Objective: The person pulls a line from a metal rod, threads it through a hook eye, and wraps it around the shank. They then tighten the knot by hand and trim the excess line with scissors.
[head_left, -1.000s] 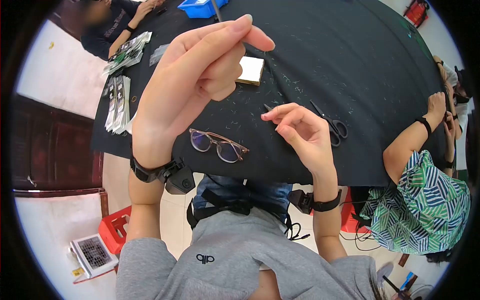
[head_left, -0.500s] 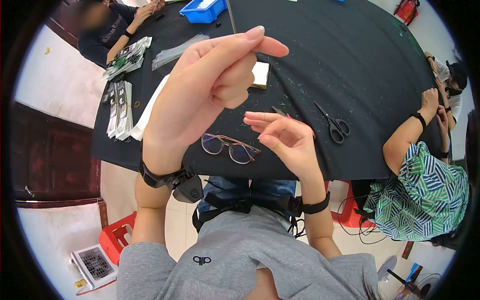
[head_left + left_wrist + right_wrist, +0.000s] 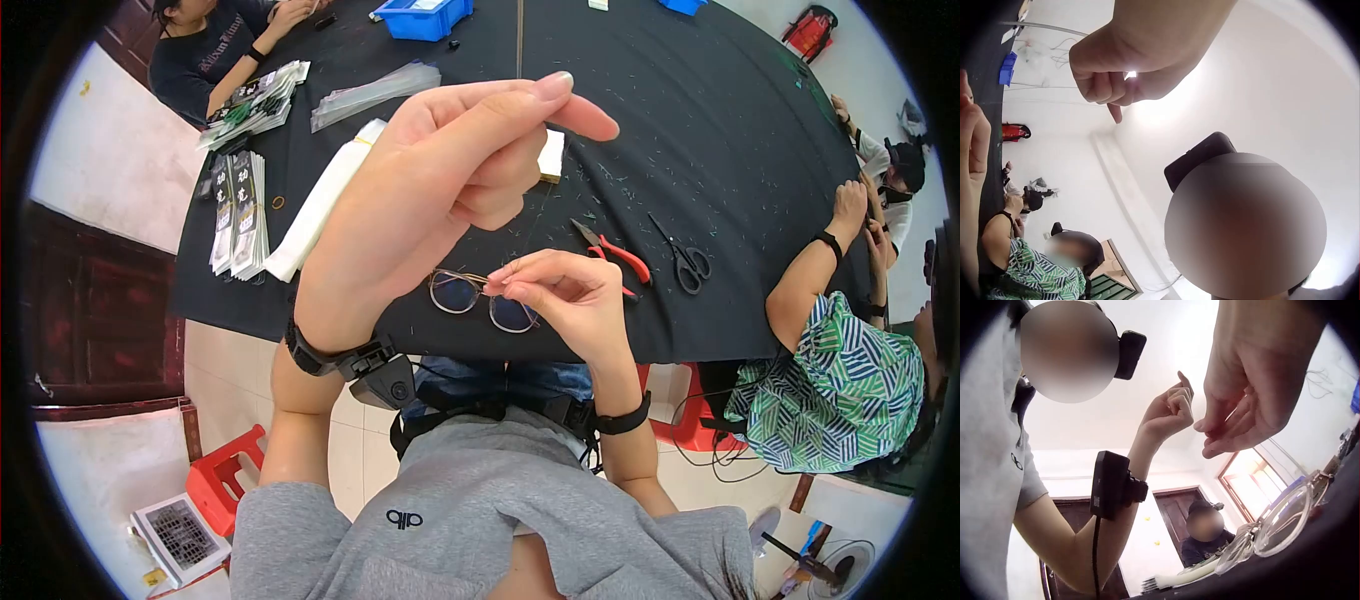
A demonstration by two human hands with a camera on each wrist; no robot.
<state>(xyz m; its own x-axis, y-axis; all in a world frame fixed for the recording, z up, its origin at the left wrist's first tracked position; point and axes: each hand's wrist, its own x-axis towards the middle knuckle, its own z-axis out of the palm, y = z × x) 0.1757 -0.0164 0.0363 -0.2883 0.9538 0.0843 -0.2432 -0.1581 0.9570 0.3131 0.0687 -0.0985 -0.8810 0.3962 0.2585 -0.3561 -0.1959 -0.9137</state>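
Note:
My left hand (image 3: 430, 190) is raised high over the near table, thumb pressed on the bent index finger and the other fingers curled; no object shows in it. In the right wrist view the left hand (image 3: 1169, 412) appears in the background. Lower and to the right, my right hand (image 3: 575, 295) hovers over the table, fingers bent and thumb close to their tips; I cannot tell whether it pinches something thin. Behind its fingertips lie eyeglasses (image 3: 455, 293), partly covered by the hand. Just beyond the right hand are red-handled pliers (image 3: 625, 258), with black scissors (image 3: 688, 262) farther right.
A black cloth (image 3: 740, 190) with small clippings covers the table. At left are printed packets (image 3: 238, 215), a white strip bundle (image 3: 325, 205) and clear plastic sleeves (image 3: 375, 95). A small white block (image 3: 551, 157) and blue bin (image 3: 425, 18) stand farther back. Other people sit around the table.
In the head view, my left hand has shifted right and slightly down. My right hand has moved left, so it overlaps the eyeglasses and uncovers the pliers. The whole view has shifted too.

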